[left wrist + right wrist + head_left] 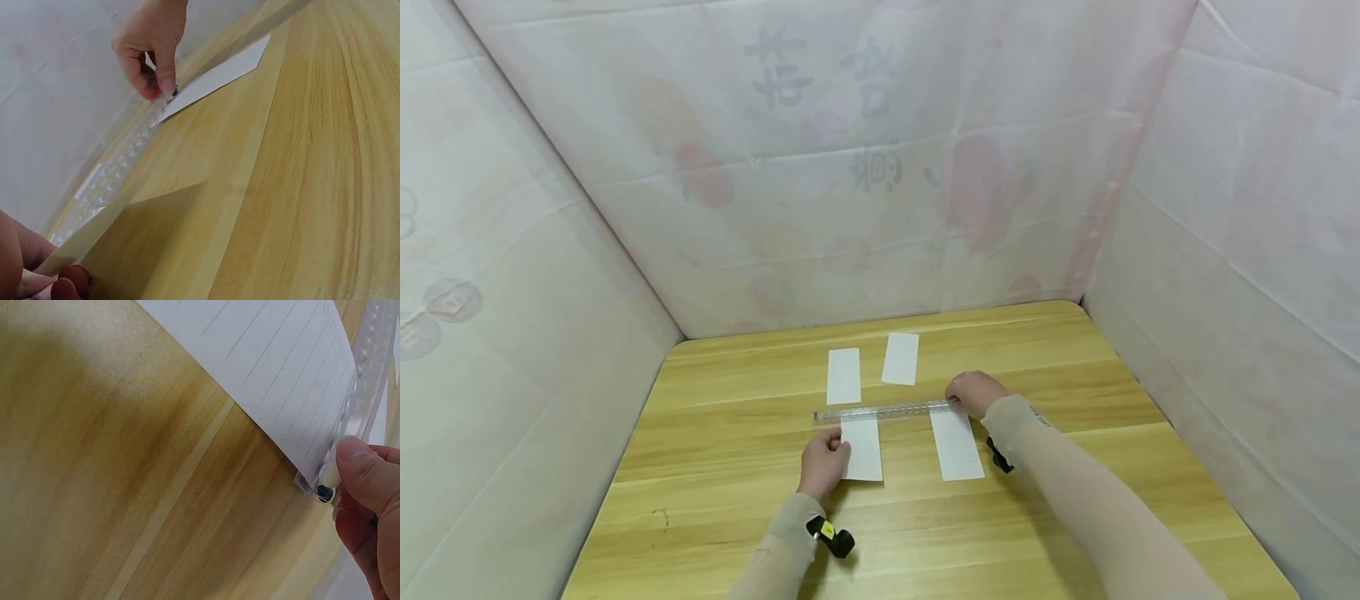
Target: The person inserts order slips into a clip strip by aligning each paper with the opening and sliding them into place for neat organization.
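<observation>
At lower centre, left hand (824,462) pinches paper sheet (862,450), right hand (976,393) pinches clear binding strip (895,411): seemingly aligning; next needs matched edges.

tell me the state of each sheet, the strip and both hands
far-left sheet: flat, untouched
far-right sheet: flat, untouched
near-left sheet: partly lifted, pinched
near-right sheet: ruled side up
clear strip: held at right end, meeting near-right sheet
left hand: pinching near-left sheet
right hand: pinching clear strip
</observation>
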Action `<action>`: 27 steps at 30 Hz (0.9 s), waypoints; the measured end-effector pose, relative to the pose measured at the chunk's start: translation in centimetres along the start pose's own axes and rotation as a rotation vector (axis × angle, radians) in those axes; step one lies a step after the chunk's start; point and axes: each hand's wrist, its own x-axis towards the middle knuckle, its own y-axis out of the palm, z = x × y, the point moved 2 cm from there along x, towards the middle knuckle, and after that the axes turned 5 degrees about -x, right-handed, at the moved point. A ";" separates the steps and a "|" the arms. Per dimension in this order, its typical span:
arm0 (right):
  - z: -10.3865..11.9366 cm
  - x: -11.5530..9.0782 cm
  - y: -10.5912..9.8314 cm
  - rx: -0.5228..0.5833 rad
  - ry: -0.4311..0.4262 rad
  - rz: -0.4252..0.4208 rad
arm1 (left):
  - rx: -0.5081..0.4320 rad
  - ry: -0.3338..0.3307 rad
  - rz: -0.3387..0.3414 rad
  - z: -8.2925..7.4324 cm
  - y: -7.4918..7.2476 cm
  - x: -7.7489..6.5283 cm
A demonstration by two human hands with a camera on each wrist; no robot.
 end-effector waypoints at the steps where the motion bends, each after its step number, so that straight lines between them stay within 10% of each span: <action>1: 0.0 0.0 0.0 -0.003 -0.003 0.001 | 0.008 0.001 0.002 0.0 0.1 0.0; 27: 0.3 -0.2 -0.2 -0.027 -0.014 0.001 | 0.093 0.044 0.026 -0.8 0.0 0.1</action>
